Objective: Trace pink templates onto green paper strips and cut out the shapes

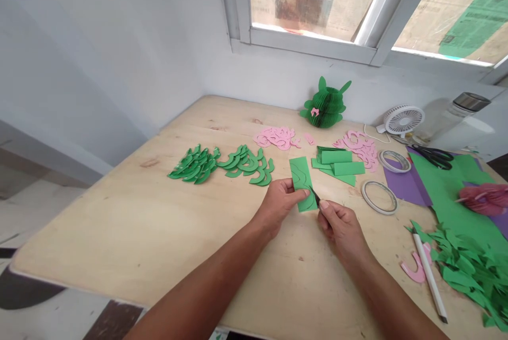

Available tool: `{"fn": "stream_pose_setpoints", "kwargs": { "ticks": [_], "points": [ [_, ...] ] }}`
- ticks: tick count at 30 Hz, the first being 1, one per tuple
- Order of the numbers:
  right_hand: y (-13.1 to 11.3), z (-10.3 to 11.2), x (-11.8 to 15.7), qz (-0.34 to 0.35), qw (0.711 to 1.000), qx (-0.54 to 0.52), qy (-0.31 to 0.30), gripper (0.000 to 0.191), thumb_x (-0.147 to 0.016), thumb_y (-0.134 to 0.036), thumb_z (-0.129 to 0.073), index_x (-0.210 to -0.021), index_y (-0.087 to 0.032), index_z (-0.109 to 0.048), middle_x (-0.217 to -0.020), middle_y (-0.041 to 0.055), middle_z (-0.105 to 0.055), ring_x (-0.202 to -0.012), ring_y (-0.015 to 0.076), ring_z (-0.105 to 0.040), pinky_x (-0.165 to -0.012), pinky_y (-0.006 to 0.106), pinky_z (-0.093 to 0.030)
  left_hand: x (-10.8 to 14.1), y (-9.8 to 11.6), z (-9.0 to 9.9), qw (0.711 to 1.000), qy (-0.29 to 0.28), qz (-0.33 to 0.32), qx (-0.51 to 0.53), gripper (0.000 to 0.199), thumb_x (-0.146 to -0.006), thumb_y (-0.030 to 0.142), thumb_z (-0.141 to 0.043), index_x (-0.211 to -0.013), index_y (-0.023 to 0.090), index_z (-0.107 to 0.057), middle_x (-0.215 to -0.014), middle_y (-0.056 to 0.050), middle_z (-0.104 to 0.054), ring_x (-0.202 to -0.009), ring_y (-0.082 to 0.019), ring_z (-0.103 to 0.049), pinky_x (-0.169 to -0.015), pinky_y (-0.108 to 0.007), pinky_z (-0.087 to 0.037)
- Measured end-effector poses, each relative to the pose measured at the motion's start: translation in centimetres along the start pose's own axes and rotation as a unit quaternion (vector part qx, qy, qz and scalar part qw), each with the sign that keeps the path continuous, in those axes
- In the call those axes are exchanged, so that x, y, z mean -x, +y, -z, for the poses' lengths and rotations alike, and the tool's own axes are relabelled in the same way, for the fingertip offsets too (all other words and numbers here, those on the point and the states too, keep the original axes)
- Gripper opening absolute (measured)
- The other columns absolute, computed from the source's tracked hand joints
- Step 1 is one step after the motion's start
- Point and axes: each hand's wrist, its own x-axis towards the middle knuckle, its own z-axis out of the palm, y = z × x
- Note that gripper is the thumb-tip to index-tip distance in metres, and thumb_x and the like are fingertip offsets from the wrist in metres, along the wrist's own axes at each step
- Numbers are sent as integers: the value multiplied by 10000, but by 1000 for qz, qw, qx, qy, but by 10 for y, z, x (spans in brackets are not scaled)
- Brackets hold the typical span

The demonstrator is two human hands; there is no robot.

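My left hand (281, 201) pinches a green paper strip (300, 173) between thumb and fingers, above the table. Curved lines are drawn on the strip. My right hand (337, 221) is closed around small dark scissors (315, 195), whose blades meet the strip's right edge. Most of their handles are hidden by the fingers. Folded green paper strips (343, 165) lie just beyond the hands. To the left are two groups of curved green cutouts, one pile (195, 164) farther left and another (248, 164) nearer my left hand.
Pink cutouts (275, 137) lie behind the green ones. A green paper figure (325, 106) stands by the wall. Tape rolls (380, 197), a white fan (404, 120), black-handled scissors (432, 155), a bottle (448, 117), pink yarn (484, 198), a white pen (431, 275) and green scraps (472, 271) are at right.
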Motion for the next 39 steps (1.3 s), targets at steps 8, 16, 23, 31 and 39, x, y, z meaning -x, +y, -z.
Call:
{"fn": "stream_pose_setpoints", "kwargs": {
  "ticks": [8,16,23,31,39],
  "points": [
    [0,0,0,-1,1000,-4,-2,498,-810,-584,-575,-530,-193,-443,-482,-57,-301,-455,81,-196,-433,256,-112,-1,0,0,1000,2,1,-2,242,-599,275,-751,-797,138,-739,-772,-61,-733,-825,-224,-665,-761,-297,-482],
    [-1,1,0,-15,1000,-5,1,506,-803,-586,-581,-521,-191,-437,-466,-67,-283,-439,74,-179,-432,253,-101,-2,-1,1,1000,0,-1,-1,239,-597,268,-755,-797,136,-741,-765,-59,-728,-798,-213,-658,-753,-293,-485],
    [0,1,0,-14,1000,-14,-8,494,-803,-573,-593,-532,-193,-430,-471,-64,-297,-444,76,-181,-439,256,-100,-2,-1,3,1000,-2,9,-7,255,-585,292,-765,-786,138,-738,-739,-52,-715,-788,-219,-656,-751,-307,-486],
    [1,1,-1,-9,1000,1,-8,488,-799,-577,-587,-534,-193,-444,-469,-62,-304,-442,77,-190,-436,257,-107,-2,2,4,1000,-2,13,-15,217,-574,278,-757,-747,148,-739,-710,-54,-714,-771,-226,-661,-725,-315,-493],
    [0,0,0,-4,1000,4,1,483,-811,-551,-596,-528,-188,-452,-465,-65,-304,-438,72,-192,-444,263,-99,-1,5,5,1000,-5,18,-24,202,-576,269,-746,-738,149,-740,-706,-53,-711,-709,-203,-641,-703,-313,-493]
  ]
}}
